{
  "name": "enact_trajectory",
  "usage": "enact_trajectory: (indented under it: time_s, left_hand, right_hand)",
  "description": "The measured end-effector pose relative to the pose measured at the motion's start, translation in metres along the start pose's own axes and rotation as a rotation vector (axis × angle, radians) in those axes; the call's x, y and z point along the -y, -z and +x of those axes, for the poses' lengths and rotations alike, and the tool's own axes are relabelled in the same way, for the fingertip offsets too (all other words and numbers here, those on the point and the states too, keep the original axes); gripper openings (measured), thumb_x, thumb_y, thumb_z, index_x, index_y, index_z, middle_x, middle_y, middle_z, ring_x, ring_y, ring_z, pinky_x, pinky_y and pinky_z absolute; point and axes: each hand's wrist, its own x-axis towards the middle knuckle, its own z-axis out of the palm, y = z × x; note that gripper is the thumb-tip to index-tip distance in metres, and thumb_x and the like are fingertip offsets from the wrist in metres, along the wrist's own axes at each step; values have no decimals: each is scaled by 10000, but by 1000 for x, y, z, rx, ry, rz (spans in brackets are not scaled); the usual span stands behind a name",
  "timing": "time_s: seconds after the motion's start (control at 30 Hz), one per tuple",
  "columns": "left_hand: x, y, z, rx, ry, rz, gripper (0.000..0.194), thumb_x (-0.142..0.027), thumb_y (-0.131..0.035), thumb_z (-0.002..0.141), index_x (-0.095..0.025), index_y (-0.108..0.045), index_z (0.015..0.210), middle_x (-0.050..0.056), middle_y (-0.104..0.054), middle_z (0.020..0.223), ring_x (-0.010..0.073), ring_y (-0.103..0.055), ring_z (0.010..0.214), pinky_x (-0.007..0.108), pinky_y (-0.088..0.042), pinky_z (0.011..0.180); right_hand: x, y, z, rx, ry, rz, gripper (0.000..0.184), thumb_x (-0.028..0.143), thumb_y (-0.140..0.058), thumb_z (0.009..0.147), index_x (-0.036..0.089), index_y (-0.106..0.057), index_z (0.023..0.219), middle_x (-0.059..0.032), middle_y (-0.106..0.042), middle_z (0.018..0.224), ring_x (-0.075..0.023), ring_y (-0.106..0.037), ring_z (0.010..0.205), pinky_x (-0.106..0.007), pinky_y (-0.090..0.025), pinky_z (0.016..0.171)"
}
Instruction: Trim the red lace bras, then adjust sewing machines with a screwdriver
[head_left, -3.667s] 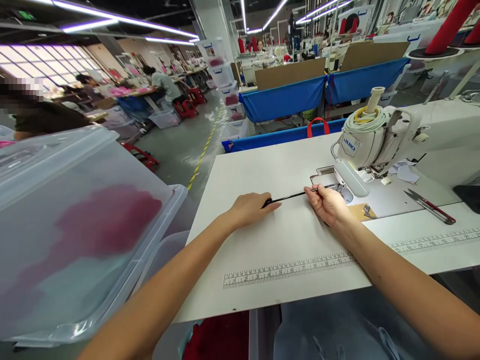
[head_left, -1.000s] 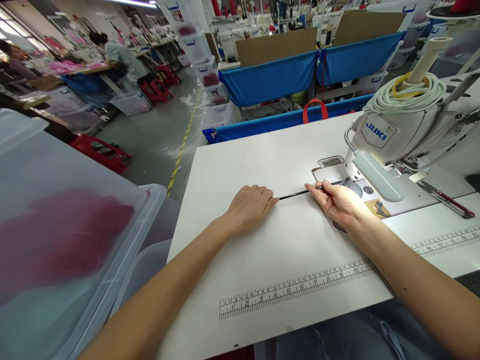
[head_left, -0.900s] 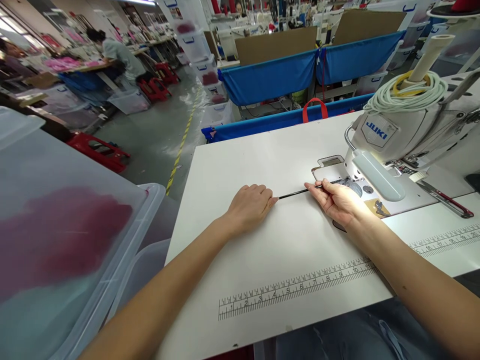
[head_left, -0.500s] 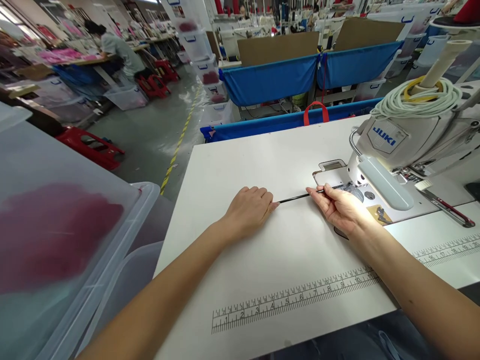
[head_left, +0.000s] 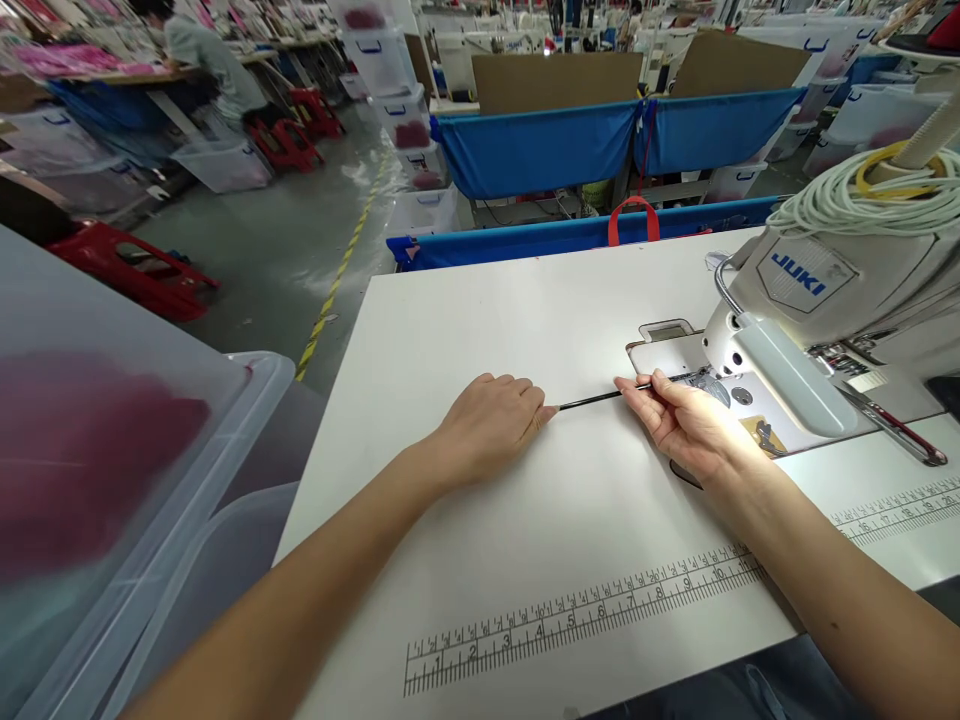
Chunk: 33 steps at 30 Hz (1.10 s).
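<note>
A thin black cord or narrow strip (head_left: 591, 400) runs taut across the white table between my hands. My left hand (head_left: 491, 425) is closed around its left end, back of the hand upward. Palm up, my right hand (head_left: 679, 420) pinches the strip between thumb and fingers, close to the needle area. Past the right hand, the strip reaches the needle plate of a JUKI sewing machine (head_left: 806, 275). A pale lamp-like cover (head_left: 793, 375) hangs in front of the machine head, and light falls on the right hand.
Red-handled thread snips or tweezers (head_left: 904, 432) lie right of the needle area. A ruler scale (head_left: 570, 620) is printed along the table's front. Translucent bins (head_left: 225, 450) stand at the left. Beyond are blue cloth troughs (head_left: 540, 155), a red stool (head_left: 135, 265) and a seated person (head_left: 206, 70).
The camera view has shifted slightly, so the machine sits farther right and the bins farther left. Both hands keep their hold on the black strip, with almost no movement.
</note>
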Motion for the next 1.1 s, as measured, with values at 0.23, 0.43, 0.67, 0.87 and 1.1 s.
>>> enact_trajectory:
  time_s: [0.23, 0.43, 0.67, 0.87, 1.1]
  left_hand:
    - [-4, -1, 0, -13, -19, 53, 390, -322, -246, 1014, -178, -548, 813, 61, -647, 852, 210, -571, 774, 365, -392, 749]
    - [-10, -13, 2, -80, 0, 199, 389, -303, -305, 1006, -139, -605, 820, 89, -644, 769, 218, -578, 711, 337, -361, 661]
    - [-4, -14, 5, -118, -50, 172, 396, -300, -310, 996, -163, -586, 749, 65, -625, 692, 191, -539, 620, 328, -350, 621]
    - [0, -12, 6, -144, -80, 135, 405, -306, -289, 995, -191, -529, 690, 38, -583, 633, 174, -504, 578, 327, -343, 609]
    - [-4, -12, 5, -123, -50, 131, 400, -306, -306, 990, -192, -510, 665, 29, -555, 602, 165, -470, 546, 325, -341, 601]
  right_hand:
    - [-1, -2, -3, -24, 21, 14, 284, 59, -375, 1012, 65, -567, 803, -50, -650, 691, -165, -734, 711, -247, -637, 720]
    - [-2, -5, -6, -54, 37, -6, 276, 49, -381, 1004, 66, -572, 806, -67, -664, 744, -143, -727, 692, -221, -629, 708]
    - [-3, -7, -7, -80, 64, 9, 267, 19, -406, 978, 55, -579, 778, -62, -645, 728, -165, -733, 697, -225, -631, 695]
    - [-3, -7, -5, -85, 48, -10, 295, 41, -399, 989, 79, -587, 765, -48, -647, 715, -147, -731, 709, -203, -621, 715]
    - [-2, -9, -8, -130, 52, -29, 318, 42, -388, 993, 77, -584, 746, -54, -652, 713, -145, -730, 690, -196, -624, 685]
